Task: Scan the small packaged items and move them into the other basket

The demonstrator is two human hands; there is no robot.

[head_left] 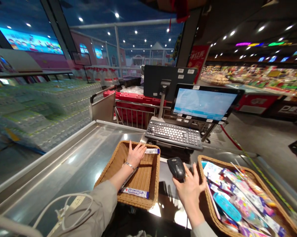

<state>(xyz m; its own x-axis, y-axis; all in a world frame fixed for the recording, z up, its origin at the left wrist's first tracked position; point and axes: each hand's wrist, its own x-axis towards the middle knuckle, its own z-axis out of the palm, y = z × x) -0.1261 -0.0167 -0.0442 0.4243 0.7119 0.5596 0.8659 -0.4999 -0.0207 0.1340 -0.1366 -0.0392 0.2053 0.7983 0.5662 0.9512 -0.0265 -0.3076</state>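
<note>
1. The left hand (135, 156) reaches into the left wicker basket (145, 172), fingers at the far blue-and-white stick packet (152, 151); I can't tell whether they pinch it.
2. I'd hold that packet lightly by one end, leaving its printing uncovered.
3. The right hand (191, 187) is at the black handheld scanner (175, 167), fingers spread; whether it grips the handle I can't tell. A steady wrist should suit.
4. Counting rightward: two packets show plainly in the left basket, the second, a near stick packet (135, 192), lying along the near side; one scanner; one keyboard (173, 133); two monitors (202, 102); one right wicker basket (201, 166), its wrapped goods (237, 194) too jumbled to count.
</note>
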